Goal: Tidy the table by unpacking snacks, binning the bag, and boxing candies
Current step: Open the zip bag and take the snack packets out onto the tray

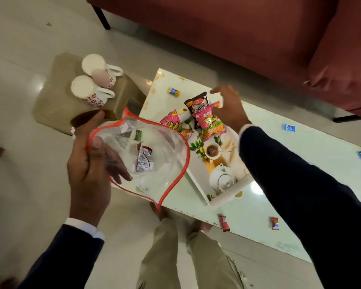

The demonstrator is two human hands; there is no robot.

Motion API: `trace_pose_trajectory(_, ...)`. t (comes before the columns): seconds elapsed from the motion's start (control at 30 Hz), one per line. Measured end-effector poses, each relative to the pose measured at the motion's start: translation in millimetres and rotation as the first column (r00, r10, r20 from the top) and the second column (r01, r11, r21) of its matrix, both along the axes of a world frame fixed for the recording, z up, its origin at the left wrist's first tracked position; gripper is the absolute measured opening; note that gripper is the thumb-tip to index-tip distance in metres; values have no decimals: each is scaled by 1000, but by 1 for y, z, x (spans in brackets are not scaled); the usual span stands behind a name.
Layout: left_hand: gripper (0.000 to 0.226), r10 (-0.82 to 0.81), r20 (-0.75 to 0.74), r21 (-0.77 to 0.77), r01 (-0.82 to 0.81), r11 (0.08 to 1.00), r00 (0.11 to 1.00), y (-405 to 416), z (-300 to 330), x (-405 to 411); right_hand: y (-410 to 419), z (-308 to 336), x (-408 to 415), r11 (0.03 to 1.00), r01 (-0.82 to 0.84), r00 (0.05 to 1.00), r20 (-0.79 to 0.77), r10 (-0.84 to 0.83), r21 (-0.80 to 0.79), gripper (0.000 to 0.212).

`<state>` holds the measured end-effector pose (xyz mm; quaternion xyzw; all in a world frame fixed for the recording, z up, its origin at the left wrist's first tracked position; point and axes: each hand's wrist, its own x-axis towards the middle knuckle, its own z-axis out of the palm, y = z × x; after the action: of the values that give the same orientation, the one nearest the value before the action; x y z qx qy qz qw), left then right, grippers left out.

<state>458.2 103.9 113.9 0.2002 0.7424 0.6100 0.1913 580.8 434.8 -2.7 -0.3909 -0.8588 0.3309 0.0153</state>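
Bag, clear plastic with a red rim, hangs left of the tray, its mouth gaping up toward the camera; the left hand pinches its left rim, thumb inside. One packet lies in it (label unreadable). On the tray, the right hand grips the top of a pink snack pack, its long axis running away from the person.

A clear bag with a red rim is held open by the left hand off the worktop's left end; one packet is seen inside. A pink snack packet is gripped by the right hand over a white tray. Small candies are scattered towards the worktop's edges.
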Motion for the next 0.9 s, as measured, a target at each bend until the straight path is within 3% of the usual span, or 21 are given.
trace_pose_trajectory(0.07,49,5,7,-14,-5,1000,1000,1,3,2,-34,57,7,985,67,935,-334,-117,-158,34)
trace_pose_trajectory(0.17,55,-11,7,-25,11,1000,1000,2,8,6,-109,130,18,918,-293,809,-581,90,-267,40)
trace_pose_trajectory(0.23,55,-33,-21,-21,33,999,999,4,13,12,-149,138,13,803,-457,846,-465,259,-383,48)
trace_pose_trajectory(0.3,50,-68,-59,-15,67,998,996,5,17,18,-171,119,-14,747,-470,879,-167,447,-470,50)
trace_pose_trajectory(0.37,50,-105,-81,2,106,994,991,5,22,23,-186,89,-48,717,-501,752,166,638,-485,48)
trace_pose_trajectory(0.43,53,-129,-98,42,134,990,987,6,26,26,-196,65,-74,676,-574,594,333,732,-463,48)
trace_pose_trajectory(0.63,49,-95,-138,105,110,988,986,2,33,18,-206,17,-101,665,-503,552,387,738,-552,41)
trace_pose_trajectory(0.73,50,-147,-173,50,157,986,974,1,28,18,-208,23,-100,738,-458,694,318,645,-496,24)
trace_pose_trajectory(0.9,50,-87,-158,42,95,995,984,-8,19,6,-198,61,-78,813,-447,816,202,541,-372,16)
